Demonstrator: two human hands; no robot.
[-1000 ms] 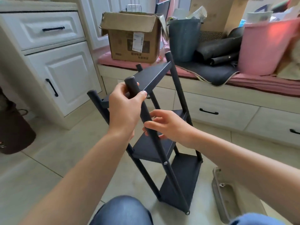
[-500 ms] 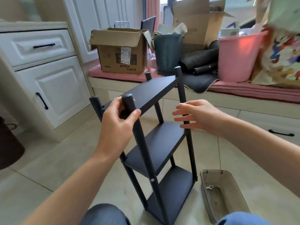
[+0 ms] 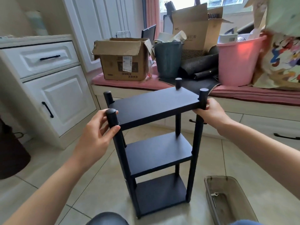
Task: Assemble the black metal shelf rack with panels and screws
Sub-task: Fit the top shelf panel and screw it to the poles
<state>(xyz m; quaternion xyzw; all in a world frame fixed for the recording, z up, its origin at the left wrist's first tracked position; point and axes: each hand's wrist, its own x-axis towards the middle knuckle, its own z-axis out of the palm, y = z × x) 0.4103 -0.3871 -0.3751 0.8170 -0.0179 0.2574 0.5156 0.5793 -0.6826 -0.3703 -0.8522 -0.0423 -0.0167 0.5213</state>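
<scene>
Moved since half a second back: shelf rack (image 3: 155,143) swung from a lean to upright, long side toward the person; right hand (image 3: 211,111), then hovering open off the posts, now on the near right post.

Item: black metal shelf rack, three panels, four posts. Location: standing on the tiled floor (image 3: 81,184) between the two hands, feet down, just ahead of the person's knee (image 3: 107,219).

Left hand (image 3: 95,135): grasping the near left post (image 3: 113,125) just under its cap, thumb in front, fingers wrapped behind.

Right hand: grasping the near right post (image 3: 202,101) at the level of the top panel (image 3: 154,106), fingers curled behind it.

Done, by appearance: top, middle panel (image 3: 159,153) and bottom panel (image 3: 160,190) all seated between the posts; caps on all four post tops; rack stands on its own feet.

Left, by judgement: little, perhaps a check for wobble and tightening. Screw heads too small to confirm.

Below the right hand: clear plastic tray (image 3: 227,200) on the floor, holding one small metal piece, possibly a wrench or spare fitting.

Beyond both hands: cardboard box (image 3: 121,62), grey bin (image 3: 168,59) and pink bucket (image 3: 238,62) on a window bench.
</scene>
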